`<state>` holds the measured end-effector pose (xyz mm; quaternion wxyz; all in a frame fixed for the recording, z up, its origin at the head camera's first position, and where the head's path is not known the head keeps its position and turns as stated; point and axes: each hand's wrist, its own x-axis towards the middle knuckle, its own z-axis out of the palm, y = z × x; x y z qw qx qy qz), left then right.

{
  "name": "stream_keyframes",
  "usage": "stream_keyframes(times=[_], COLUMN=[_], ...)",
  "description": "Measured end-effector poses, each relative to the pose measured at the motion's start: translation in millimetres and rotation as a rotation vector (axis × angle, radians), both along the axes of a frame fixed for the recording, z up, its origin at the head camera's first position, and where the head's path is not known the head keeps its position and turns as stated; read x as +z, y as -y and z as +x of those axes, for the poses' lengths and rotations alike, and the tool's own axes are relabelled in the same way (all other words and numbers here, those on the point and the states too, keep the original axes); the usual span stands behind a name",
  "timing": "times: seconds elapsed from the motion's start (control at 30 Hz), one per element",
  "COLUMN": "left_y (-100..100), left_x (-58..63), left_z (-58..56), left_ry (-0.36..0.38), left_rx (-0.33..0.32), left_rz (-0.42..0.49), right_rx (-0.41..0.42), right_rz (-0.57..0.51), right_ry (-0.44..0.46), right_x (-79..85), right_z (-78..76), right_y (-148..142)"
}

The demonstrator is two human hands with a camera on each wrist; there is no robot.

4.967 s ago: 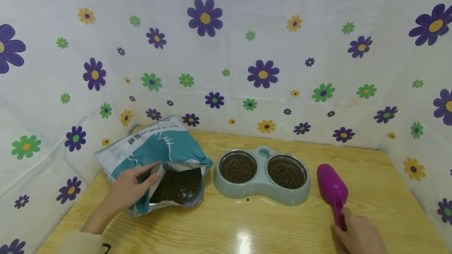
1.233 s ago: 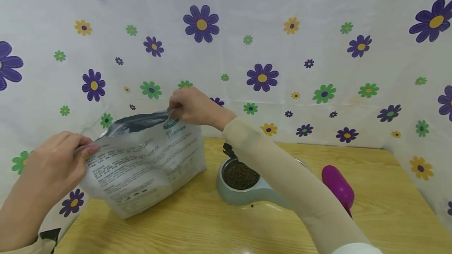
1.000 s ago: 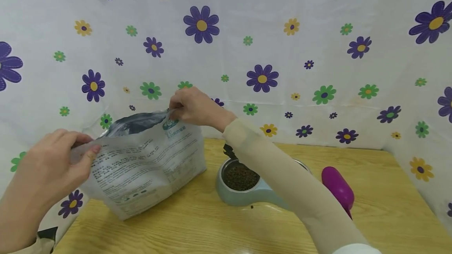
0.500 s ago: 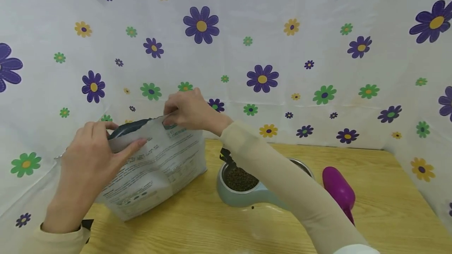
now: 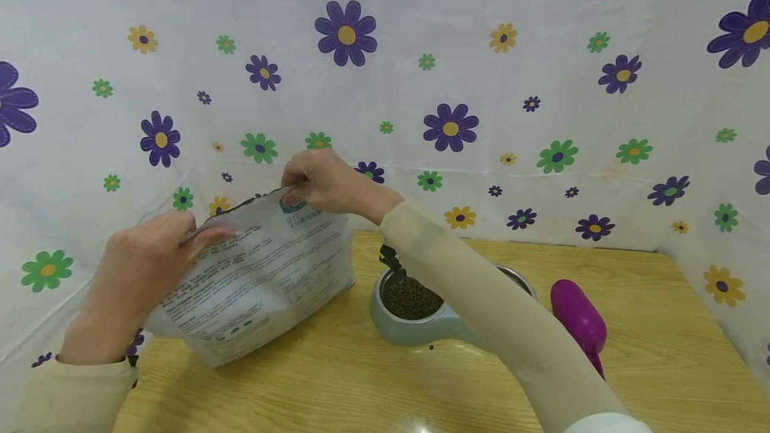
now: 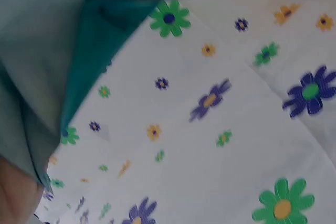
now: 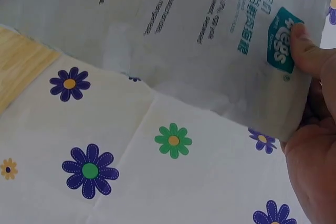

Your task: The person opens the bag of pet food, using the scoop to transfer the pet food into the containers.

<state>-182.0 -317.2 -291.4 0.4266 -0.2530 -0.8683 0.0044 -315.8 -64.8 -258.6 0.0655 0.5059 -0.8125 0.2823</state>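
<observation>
A white and teal pet food bag (image 5: 259, 279) stands on the table at the left of the head view, its printed back towards me. My left hand (image 5: 141, 266) pinches the top edge near the left corner, thumb on the near side. At the top right corner my right hand (image 5: 331, 182) grips the edge, thumb over the teal logo in the right wrist view. The bag's mouth looks pressed nearly together between both hands. In the left wrist view the bag's teal and white side (image 6: 105, 45) fills the upper left, with little of the left hand (image 6: 18, 195) showing.
A pale blue double bowl (image 5: 409, 331) holds brown kibble, its right half mostly behind my right sleeve (image 5: 487, 293). A magenta scoop (image 5: 577, 316) lies at the right of the wooden table (image 5: 337, 379). One kibble piece (image 5: 431, 347) lies before the bowl. Flowered cloth stands behind.
Since five seconds ago the bag has gone from lying to standing, and my right hand has left the scoop for the bag. Lately my left hand slid rightward along the rim; the mouth has narrowed.
</observation>
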Motion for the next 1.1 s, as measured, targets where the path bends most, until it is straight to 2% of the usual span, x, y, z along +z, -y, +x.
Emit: stream_keyframes(times=[0.1,0.3,0.4,0.5,0.67,0.8,0.9,1.0,1.1], left_y=[8,10,8,7,6,4,1,-3,-6], left_x=[4.7,6.0,4.8,5.2,8.0,8.2,7.1,7.3,9.5], left_z=[3.8,2.3,2.1,4.0,8.5,8.4,8.8,11.3,14.4], left_ry=[-0.03,-0.058,-0.057,-0.058,0.01,0.072,0.086,0.128,0.205], left_rx=[0.037,0.012,-0.008,0.002,0.047,0.022,0.016,0.038,0.058], left_rz=[-0.014,-0.063,-0.072,-0.072,-0.047,-0.015,-0.013,0.015,0.068], right_rx=[-0.001,0.021,0.021,0.004,0.024,0.018,0.02,0.03,0.035], right_rz=[-0.003,0.005,0.029,0.082,0.156,0.111,0.064,0.053,0.086], right_ry=[-0.022,-0.015,-0.029,-0.045,-0.037,-0.041,-0.052,-0.063,-0.06], right_x=[0.1,2.0,3.5,5.9,9.2,4.9,0.3,-1.9,-1.0], right_z=[-1.7,-3.8,-1.0,4.8,17.0,16.9,13.9,12.6,15.2], right_y=[0,-6,-6,-3,7,10,8,9,14])
